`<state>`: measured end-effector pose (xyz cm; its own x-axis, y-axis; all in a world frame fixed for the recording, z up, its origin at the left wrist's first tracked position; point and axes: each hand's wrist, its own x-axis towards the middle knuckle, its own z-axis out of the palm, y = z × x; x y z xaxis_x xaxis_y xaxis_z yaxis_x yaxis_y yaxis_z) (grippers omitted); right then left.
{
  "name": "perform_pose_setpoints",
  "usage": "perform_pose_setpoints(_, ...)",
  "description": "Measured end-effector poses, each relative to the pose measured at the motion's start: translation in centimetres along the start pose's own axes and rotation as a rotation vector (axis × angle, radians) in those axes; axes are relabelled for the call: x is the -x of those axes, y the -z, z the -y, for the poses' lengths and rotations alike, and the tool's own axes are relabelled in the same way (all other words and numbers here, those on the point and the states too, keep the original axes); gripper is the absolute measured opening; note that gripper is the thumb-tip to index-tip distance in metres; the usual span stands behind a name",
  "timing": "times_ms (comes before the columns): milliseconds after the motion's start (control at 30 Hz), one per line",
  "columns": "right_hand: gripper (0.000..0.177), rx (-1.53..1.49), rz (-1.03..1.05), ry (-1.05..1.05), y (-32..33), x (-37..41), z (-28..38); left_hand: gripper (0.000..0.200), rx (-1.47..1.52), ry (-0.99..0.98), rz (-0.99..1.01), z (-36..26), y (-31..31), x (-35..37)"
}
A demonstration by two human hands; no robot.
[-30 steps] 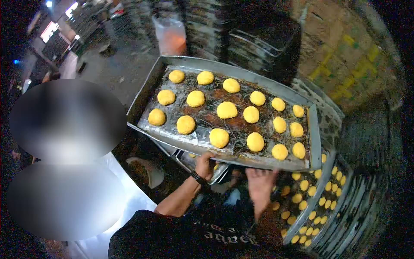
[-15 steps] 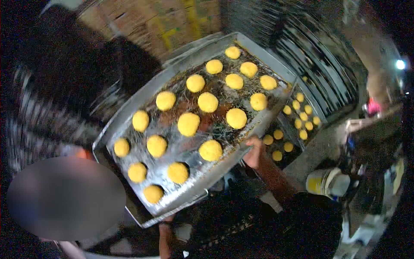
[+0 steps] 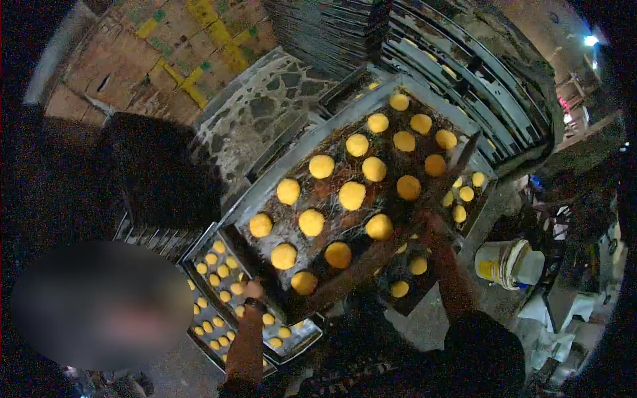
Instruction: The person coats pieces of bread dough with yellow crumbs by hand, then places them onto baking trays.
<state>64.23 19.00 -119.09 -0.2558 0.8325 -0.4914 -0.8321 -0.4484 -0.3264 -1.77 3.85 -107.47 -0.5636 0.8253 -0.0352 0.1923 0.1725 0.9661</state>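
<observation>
Here the tray [image 3: 286, 161] of yellow dough balls [image 3: 352, 195] is held up, tilted, in front of the person. The left hand [image 3: 252, 290] is closed on its near left corner. The right hand [image 3: 431, 222] meets its right edge, too dim to tell whether it grips. 2 more trays of balls lie beneath, 1 under the near left corner [image 3: 213, 317] and 1 under the right edge [image 3: 424, 292]. Stacked trays [image 3: 464, 60] rise beyond the far edge, and a white bucket [image 3: 507, 262] stands to the right.

Metal tray [image 3: 262, 192]: tilted, its near left corner in my left grip [image 3: 252, 290]. Directly on it are yellow dough balls [image 3: 352, 195] in rows, set apart, on a dark stained lining. Under that corner is a lower tray [image 3: 192, 257], also with balls. Floor [image 3: 424, 325]: white bucket [image 3: 507, 262].
</observation>
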Motion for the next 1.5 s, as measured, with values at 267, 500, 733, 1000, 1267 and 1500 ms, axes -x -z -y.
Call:
perform_pose_setpoints(267,0.024,0.146,-0.026,0.093,-1.3,-8.1,8.1,0.048,-0.42,0.006,-0.068,-4.1,-14.8,-2.2)
perform_pose_setpoints(500,0.025,0.353,-0.322,0.31,-5.1,-6.4,7.1,0.047,-0.559,0.112,-0.281,-8.2,-21.8,0.4)
perform_pose_setpoints(733,0.026,0.731,-0.606,0.781,-14.6,-0.2,1.7,0.056,-0.282,0.01,0.067,-3.4,-22.8,4.1)
perform_pose_setpoints(1000,0.029,1.207,0.503,0.53,-21.1,12.0,-0.7,0.053,-0.198,0.418,-0.352,-5.5,-31.1,20.3)
perform_pose_setpoints(1267,0.027,1.365,0.384,-0.386,-18.1,0.4,-8.4,0.053,-0.098,1.047,-0.933,13.1,-27.9,44.9)
perform_pose_setpoints(1500,0.037,1.536,0.848,-0.288,-17.1,-15.2,-9.8,0.051,0.615,0.877,-1.155,12.3,-29.6,50.2)
